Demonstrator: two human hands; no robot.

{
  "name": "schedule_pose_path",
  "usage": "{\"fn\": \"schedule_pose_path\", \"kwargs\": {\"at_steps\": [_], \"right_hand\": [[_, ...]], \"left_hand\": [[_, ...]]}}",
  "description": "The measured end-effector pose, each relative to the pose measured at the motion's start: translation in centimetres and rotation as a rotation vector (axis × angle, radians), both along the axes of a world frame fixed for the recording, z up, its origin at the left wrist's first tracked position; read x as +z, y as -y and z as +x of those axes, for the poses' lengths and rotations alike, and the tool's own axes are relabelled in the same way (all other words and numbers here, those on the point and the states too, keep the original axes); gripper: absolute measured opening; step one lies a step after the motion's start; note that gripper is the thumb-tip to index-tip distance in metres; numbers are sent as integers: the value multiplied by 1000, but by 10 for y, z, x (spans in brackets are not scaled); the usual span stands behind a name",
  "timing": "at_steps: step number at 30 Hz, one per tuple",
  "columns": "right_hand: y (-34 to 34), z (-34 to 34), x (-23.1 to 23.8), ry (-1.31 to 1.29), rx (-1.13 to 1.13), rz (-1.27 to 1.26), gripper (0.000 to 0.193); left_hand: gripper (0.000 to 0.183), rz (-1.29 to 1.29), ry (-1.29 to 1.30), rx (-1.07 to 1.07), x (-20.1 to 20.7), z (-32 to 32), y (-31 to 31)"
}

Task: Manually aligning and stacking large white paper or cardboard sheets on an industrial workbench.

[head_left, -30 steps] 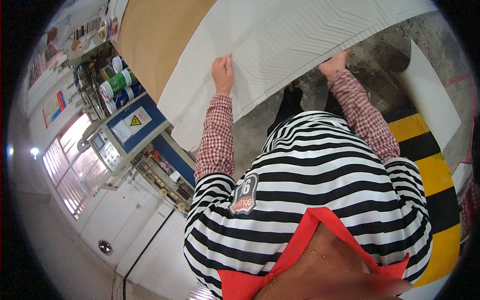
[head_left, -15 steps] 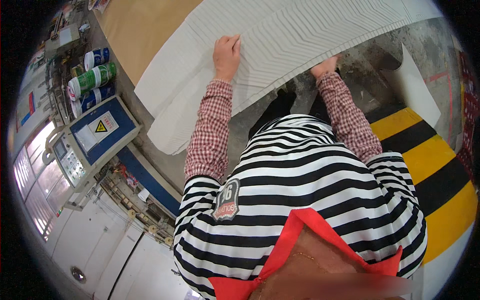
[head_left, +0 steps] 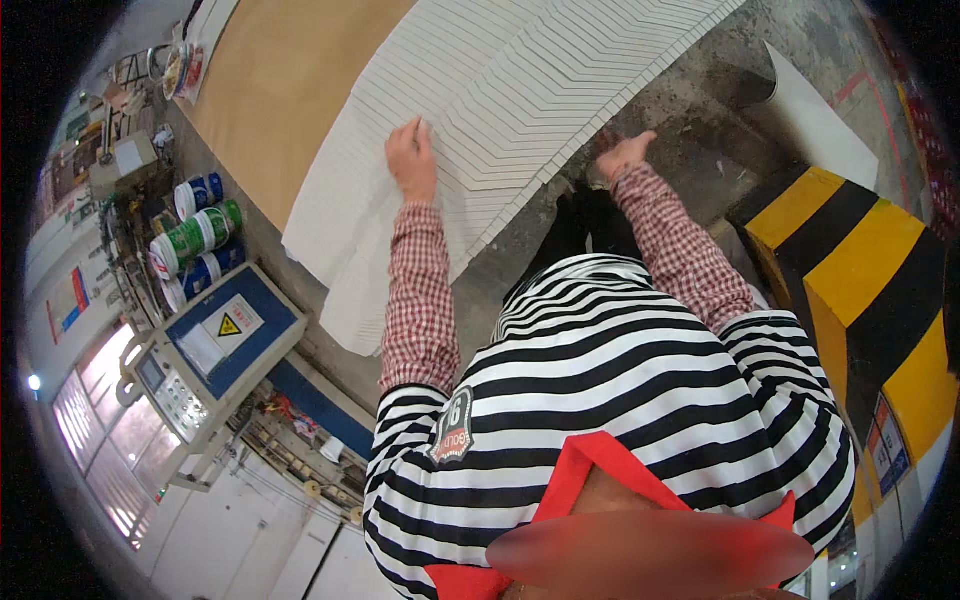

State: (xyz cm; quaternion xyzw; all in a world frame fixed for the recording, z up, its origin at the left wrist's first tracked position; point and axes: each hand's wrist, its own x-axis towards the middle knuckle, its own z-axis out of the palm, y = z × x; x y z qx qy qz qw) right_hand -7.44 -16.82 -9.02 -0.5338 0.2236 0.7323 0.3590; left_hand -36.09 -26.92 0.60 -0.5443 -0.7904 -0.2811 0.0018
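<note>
A large fanned stack of white sheets (head_left: pixel 500 90) stretches ahead of me, their overlapping edges showing as rows of dark parallel lines. Over its left part is my left hand (head_left: pixel 412 165), fingers bent and drawn together; whether a sheet edge is pinched in them is hidden. My right hand (head_left: pixel 625 158) is just off the stack's near edge, above the floor. Its fingers stretch out to the right, and no object shows in it. Checked sleeves cover both forearms.
A brown flat sheet (head_left: pixel 285 90) lies beyond the stack. To the left are a blue-and-grey control cabinet (head_left: pixel 215 340) and several buckets (head_left: pixel 205 235). On the right stand a yellow-and-black striped block (head_left: pixel 850 260) and a curved white sheet (head_left: pixel 820 130).
My view has shifted, moving the stack and the cabinet in the picture. My left hand sits nearer to me on the sheets. The right hand has come away from the stack's edge, its fingers now showing.
</note>
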Motion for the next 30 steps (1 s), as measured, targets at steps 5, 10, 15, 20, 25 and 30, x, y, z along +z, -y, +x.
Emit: {"fn": "schedule_pose_path", "kwargs": {"at_steps": [5, 10, 15, 20, 25, 30], "right_hand": [[28, -53, 22, -141, 3, 112, 90], [36, -49, -8, -166, -17, 83, 84], [24, -55, 7, 4, 108, 111, 84], [44, -55, 71, 292, 89, 274, 85], [54, -64, 65, 357, 113, 411, 86], [65, -84, 70, 433, 119, 472, 95]], "left_hand": [[21, -162, -11, -29, 16, 5, 39], [22, -218, -10, -57, 20, -5, 38], [22, -211, -100, -140, 15, -9, 35], [21, -105, 157, -167, 9, -23, 40], [20, -61, 288, -229, 9, -32, 45], [20, -3, 63, -309, -4, -31, 42]]}}
